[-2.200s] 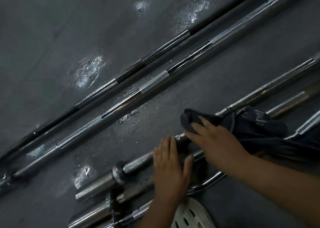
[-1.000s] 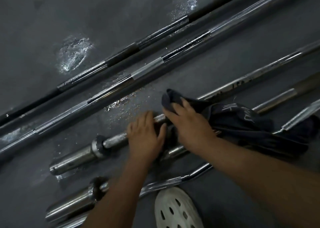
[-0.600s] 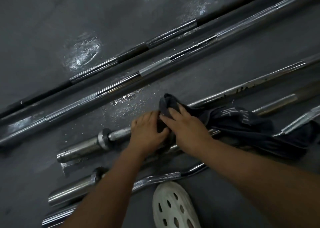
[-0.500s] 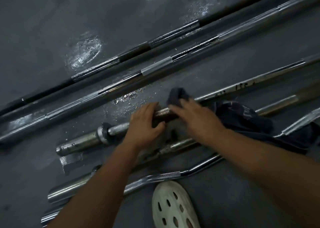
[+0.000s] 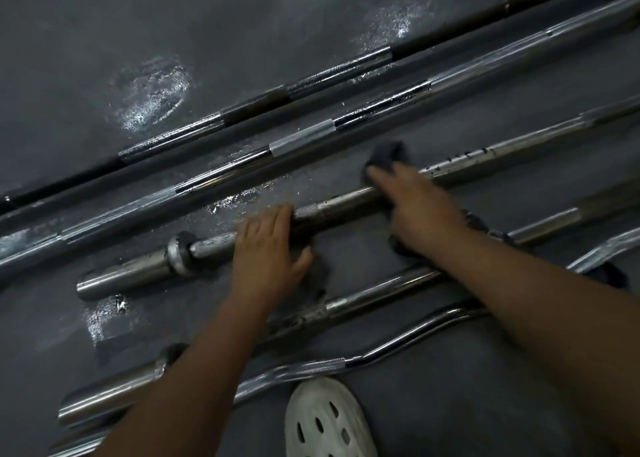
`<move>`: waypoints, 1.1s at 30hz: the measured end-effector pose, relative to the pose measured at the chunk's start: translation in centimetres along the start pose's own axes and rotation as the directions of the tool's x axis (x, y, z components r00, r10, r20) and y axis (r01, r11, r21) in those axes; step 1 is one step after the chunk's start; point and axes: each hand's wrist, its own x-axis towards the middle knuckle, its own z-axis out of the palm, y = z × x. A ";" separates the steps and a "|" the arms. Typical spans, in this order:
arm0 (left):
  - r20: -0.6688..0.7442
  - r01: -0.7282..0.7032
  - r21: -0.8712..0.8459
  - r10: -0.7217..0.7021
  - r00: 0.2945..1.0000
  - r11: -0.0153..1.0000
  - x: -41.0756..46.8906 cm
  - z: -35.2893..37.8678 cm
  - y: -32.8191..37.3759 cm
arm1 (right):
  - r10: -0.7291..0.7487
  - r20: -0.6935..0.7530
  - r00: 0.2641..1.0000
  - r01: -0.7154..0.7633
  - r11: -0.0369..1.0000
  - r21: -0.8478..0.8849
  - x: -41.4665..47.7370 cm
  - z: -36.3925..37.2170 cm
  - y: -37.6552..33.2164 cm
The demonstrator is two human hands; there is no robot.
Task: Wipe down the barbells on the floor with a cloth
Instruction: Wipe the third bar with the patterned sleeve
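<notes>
Five barbells (image 5: 485,151) are lying slantwise and roughly parallel on the dark floor (image 5: 104,40), which is showing wet, glistening patches (image 5: 152,96). Farthest out, a black-and-chrome bar (image 5: 256,104) is lying beside a long chrome bar (image 5: 301,139); nearest the person, a bent curl bar (image 5: 398,347) is lying beside a straight bar (image 5: 374,292). A white perforated shoe (image 5: 325,422) is showing at the bottom edge. Between the two pairs, the middle barbell (image 5: 343,202) is receiving attention: the left hand (image 5: 268,255) is resting flat across its knurled shaft near the collar (image 5: 178,252), fingers straight and together, thumb spread aside. The right hand (image 5: 419,203) is pressing a dark cloth (image 5: 388,151) onto the same shaft further along, fingers stretched out over the fabric, thumb hidden. The cloth is bunching beyond the fingertips and trailing under the wrist
</notes>
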 end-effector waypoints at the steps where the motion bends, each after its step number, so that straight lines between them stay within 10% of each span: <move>1: -0.005 0.007 0.014 -0.007 1.000 1.000 -0.3 0.2 0.3 | 0.107 -0.069 0.992 -0.107 0.994 0.003 -0.3 -0.3 1.5; 4: 0.003 0.047 0.012 -0.047 0.999 0.999 -1.5 0.6 1.5 | 0.200 -0.084 0.976 -0.207 0.974 -0.090 -1.7 1.0 0.8; 10: 0.019 0.027 -0.053 -0.026 0.999 0.998 -5.1 0.9 2.0 | -0.238 0.163 0.958 0.211 0.963 0.166 -4.6 2.1 -4.2; 19: 0.040 0.059 -0.150 -0.054 0.998 0.987 -8.5 -1.9 3.0 | 0.033 0.100 0.994 -0.072 0.908 0.413 -7.7 -2.1 -4.8; 33: -0.107 -0.105 -0.078 0.096 0.990 0.991 -18.3 -15.5 4.6 | 0.055 -0.169 0.984 0.031 0.882 0.471 -23.0 -6.4 -14.0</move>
